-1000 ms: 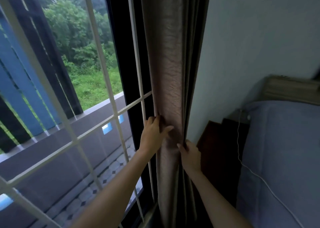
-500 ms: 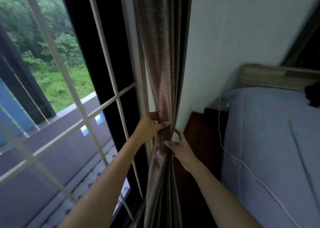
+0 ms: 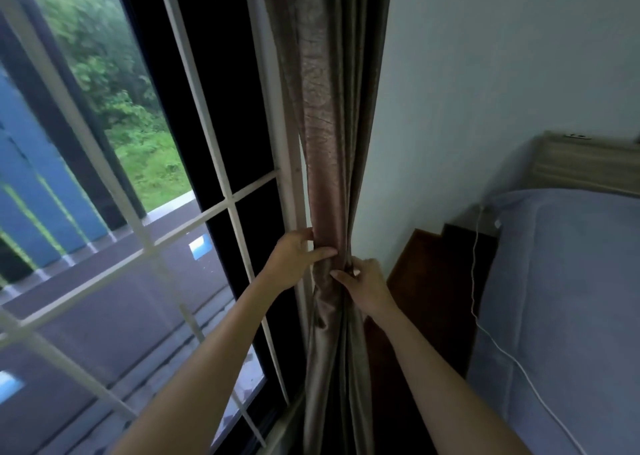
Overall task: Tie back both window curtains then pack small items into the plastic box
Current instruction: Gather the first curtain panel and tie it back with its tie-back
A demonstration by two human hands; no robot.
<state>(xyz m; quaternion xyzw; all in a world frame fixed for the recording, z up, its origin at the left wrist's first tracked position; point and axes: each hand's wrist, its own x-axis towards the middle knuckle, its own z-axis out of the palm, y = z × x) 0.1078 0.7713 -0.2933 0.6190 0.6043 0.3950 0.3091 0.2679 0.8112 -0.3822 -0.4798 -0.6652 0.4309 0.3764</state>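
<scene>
A brownish-pink curtain (image 3: 325, 136) hangs gathered into a narrow bundle at the right side of the window. My left hand (image 3: 294, 260) grips the bundle from the left, thumb across its front. My right hand (image 3: 363, 283) grips it from the right, just below the left hand, fingers curled into the folds. The fabric is pinched tight between the two hands and flares out below them. No tie-back is visible. The plastic box and small items are out of view.
A white window grille (image 3: 214, 209) and dark frame lie to the left. A pale wall stands right of the curtain. A dark wooden bedside table (image 3: 433, 281) sits below, beside a bed with a blue cover (image 3: 568, 299) and a white cable (image 3: 478, 281).
Both hands have closed in on the curtain, squeezing it into a tighter bundle. My right hand came forward from behind the curtain's edge onto its front. The view shifted slightly.
</scene>
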